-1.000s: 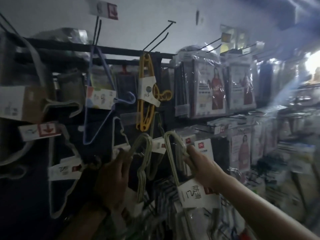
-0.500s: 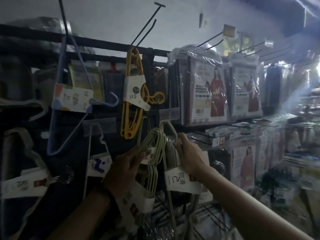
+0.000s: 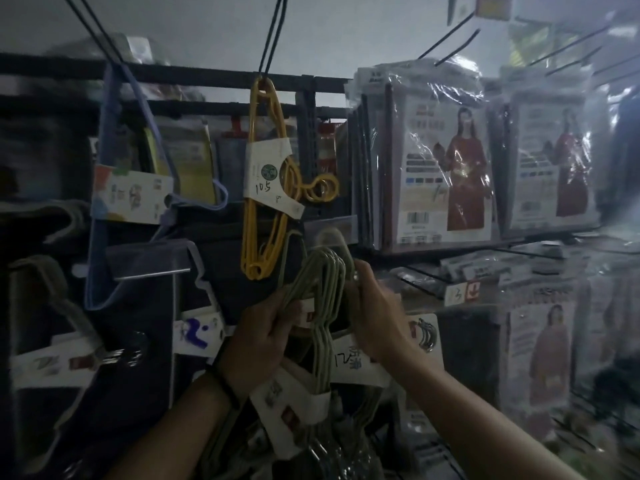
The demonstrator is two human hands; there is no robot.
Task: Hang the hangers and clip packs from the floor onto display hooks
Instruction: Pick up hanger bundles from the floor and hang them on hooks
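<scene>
- Your left hand (image 3: 263,341) was closest to you, its fingers curled around the left side of the pale hanger pack (image 3: 323,268), partway down the wires and above the cardboard sleeve (image 3: 294,407).
- Your right hand (image 3: 375,317) was just beyond it, fingers clamped on the upper right edge of the wires. I could not tell whether they also held a second pack behind, the one with the card marked "12" (image 3: 349,362).
- The pack was off the floor and between your hands. Its long axis ran nearly upright, with the looped top leaning away from you.
- That top lay just below the clear price-tag holder (image 3: 332,226), up and forward of both sets of fingers. The hook behind the holder was hidden in the dim light.
- Your right hand was nearer the top, so in my judgement it should guide the loop onto the hook while the left steadied the weight.
- Further back, the yellow hanger pack (image 3: 263,202) and blue hanger pack (image 3: 131,199) hung from the upper hooks, with bagged garment packs (image 3: 443,174) to the right.
</scene>
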